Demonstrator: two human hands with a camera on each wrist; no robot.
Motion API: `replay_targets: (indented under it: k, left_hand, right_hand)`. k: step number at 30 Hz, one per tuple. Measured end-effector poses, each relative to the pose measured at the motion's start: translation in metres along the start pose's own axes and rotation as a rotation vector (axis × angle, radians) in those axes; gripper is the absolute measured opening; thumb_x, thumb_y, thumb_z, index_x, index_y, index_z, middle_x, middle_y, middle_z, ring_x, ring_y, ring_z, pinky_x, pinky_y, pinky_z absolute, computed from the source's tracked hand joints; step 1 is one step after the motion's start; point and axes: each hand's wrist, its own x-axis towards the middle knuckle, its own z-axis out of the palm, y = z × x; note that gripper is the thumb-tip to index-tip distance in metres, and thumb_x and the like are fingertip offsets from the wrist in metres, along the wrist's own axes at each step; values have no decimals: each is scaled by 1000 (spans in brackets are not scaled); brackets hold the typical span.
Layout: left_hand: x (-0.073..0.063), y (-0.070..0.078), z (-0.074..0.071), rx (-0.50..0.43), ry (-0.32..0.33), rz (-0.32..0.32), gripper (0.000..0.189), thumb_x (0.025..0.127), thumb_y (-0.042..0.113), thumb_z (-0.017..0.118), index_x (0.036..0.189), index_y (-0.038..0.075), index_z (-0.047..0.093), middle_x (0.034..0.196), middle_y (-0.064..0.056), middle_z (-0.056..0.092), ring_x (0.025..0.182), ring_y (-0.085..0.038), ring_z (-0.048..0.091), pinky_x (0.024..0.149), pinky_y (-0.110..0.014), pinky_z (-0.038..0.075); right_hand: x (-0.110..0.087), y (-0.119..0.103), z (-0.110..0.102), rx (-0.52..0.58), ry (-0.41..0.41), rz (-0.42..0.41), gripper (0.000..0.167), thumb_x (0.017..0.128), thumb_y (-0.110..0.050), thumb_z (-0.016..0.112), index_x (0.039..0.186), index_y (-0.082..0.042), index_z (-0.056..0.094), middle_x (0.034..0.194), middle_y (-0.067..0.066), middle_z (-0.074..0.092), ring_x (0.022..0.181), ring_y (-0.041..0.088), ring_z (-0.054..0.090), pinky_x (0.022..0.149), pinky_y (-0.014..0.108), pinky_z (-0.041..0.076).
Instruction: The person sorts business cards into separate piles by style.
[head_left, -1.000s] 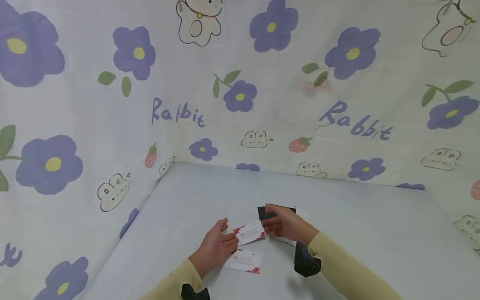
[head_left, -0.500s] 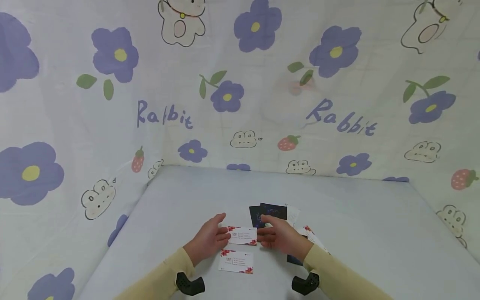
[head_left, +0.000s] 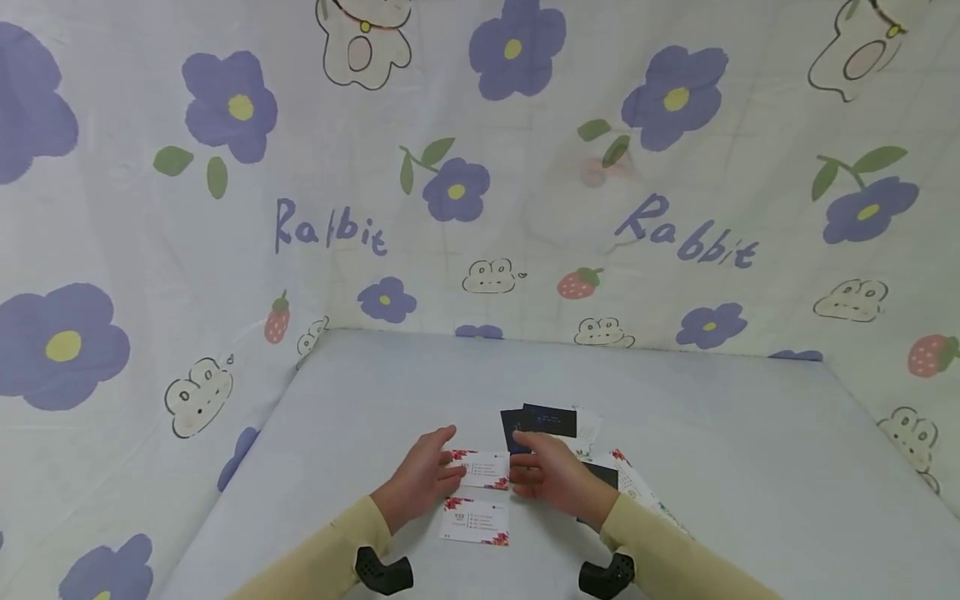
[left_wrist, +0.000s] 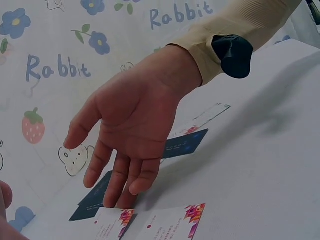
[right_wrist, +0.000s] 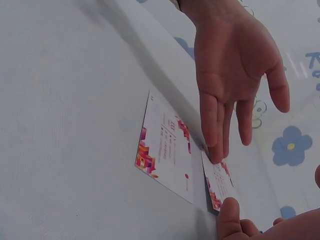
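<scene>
A white business card (head_left: 483,469) with red floral corners lies between my two hands. At its left end, the extended fingers of my left hand (head_left: 417,477) overlap the card. My right hand (head_left: 561,477) is at its opposite end, fingers stretched toward the edge and thumb raised. A matching card (head_left: 474,521) lies just nearer to me, roughly parallel, with a narrow gap between them. The right wrist view shows the left hand (right_wrist: 232,80) palm inward, fingertips on the card's end. In the left wrist view the right hand (left_wrist: 135,115) faces across with loosely spread fingers.
Beyond and beside the right hand lie dark cards (head_left: 551,419) and white cards (head_left: 637,483) with colourful corners, some overlapping and partly hidden by that hand. The white table (head_left: 390,383) meets a flower-printed cloth backdrop (head_left: 525,192) behind and at the left.
The farther card was tilted and now lies nearly level above the nearer one. My right hand has lowered toward its right end; more cards show beyond that hand. The last half second shows little movement.
</scene>
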Motion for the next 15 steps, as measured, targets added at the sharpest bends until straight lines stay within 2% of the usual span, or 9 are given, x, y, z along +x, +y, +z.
replay_targets:
  k: [8, 15]
  left_hand:
    - [-1, -2, -1, 4, 26, 14, 73, 109, 41, 40, 161, 0, 10, 162, -37, 16, 143, -52, 40, 119, -57, 35]
    - [-1, -9, -3, -7, 35, 31, 84, 106, 49, 44, 160, 3, -1, 163, -37, 11, 141, -54, 42, 118, -59, 36]
  right_hand:
    - [-1, -1, 7, -31, -21, -67, 66, 106, -36, 49, 153, 4, 29, 147, 35, 46, 121, 39, 61, 87, 36, 60]
    - [0, 2, 12, -56, -20, -85, 64, 105, -38, 51, 151, 3, 33, 147, 34, 47, 124, 42, 60, 89, 39, 60]
